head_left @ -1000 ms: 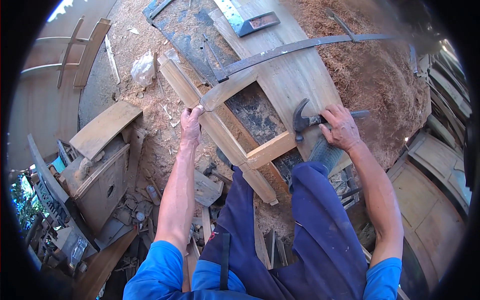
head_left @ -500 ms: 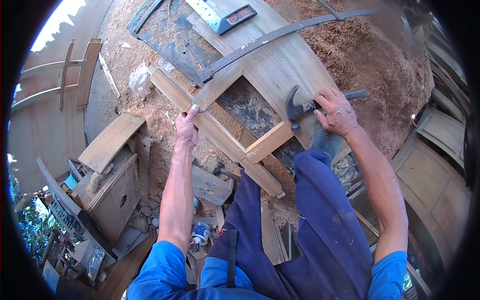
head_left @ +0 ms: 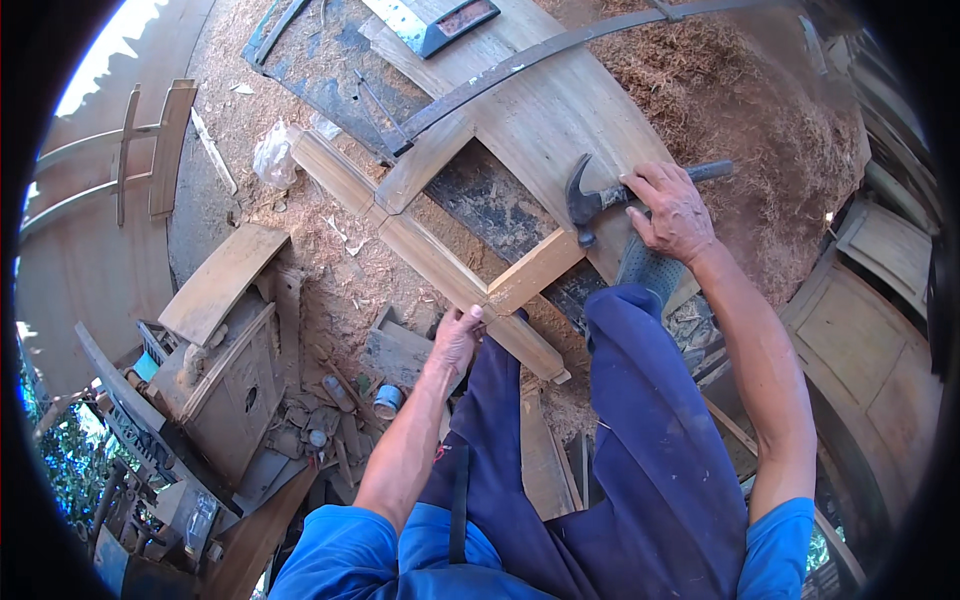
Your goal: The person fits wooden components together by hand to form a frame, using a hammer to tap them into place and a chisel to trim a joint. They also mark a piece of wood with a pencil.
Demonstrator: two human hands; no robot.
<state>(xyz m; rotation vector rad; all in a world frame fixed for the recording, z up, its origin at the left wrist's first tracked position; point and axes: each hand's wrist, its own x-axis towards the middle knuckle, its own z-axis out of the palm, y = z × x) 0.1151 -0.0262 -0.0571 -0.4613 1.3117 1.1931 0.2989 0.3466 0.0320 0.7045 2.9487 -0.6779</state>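
My right hand (head_left: 675,215) is closed round the handle of a claw hammer (head_left: 592,204), whose dark metal head lies over the broad wooden plank beside a joined wooden frame (head_left: 435,262). The frame has one long grooved rail with two shorter pieces running off it toward the upper right. At the nearer joint, my left hand (head_left: 458,338) grips the long rail, thumb on top and the other fingers partly hidden at its edge. The hammer head is close to the end of the nearer short piece (head_left: 540,270).
A broad plank (head_left: 560,110) lies under the work, with a long metal bar clamp (head_left: 520,62) and a saw (head_left: 455,30) across it. Wood shavings (head_left: 710,100) pile up at right. A wooden box (head_left: 235,370) and a small blue tin (head_left: 388,401) sit at left.
My left hand has moved along the rail, nearer to me and to the right, from the far joint to the near joint. The hammer, still in my right hand, has barely shifted.
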